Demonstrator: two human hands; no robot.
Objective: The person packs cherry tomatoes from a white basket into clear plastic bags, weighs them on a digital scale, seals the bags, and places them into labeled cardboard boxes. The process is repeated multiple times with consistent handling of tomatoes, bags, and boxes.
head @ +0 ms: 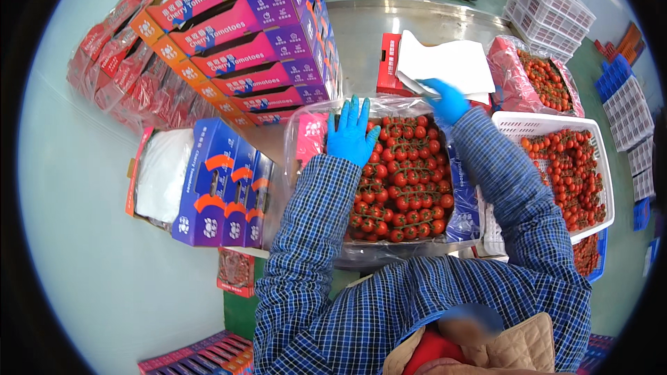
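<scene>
Before me is a carton of vine cherry tomatoes [406, 177], lined with clear plastic film [297, 130] that spills over its rim. My left hand [351, 135], in a blue glove with fingers spread, lies at the carton's upper left corner, over the tomatoes' edge. My right hand [447, 101], gloved too and slightly blurred, is past the carton's upper right corner. Its fingertips meet the lower left edge of a stack of white sheets [445, 65]; whether they grip a sheet I cannot tell. The sheets lie on a red box [388, 62].
Printed tomato cartons [224, 47] rise in a tall stack at upper left. Blue cartons [208, 187] stand left, beside a box with white lining [164, 174]. To the right are a white crate of loose tomatoes [568, 182] and a film-wrapped tomato box [542, 78]. Behind is a metal tabletop [359, 21].
</scene>
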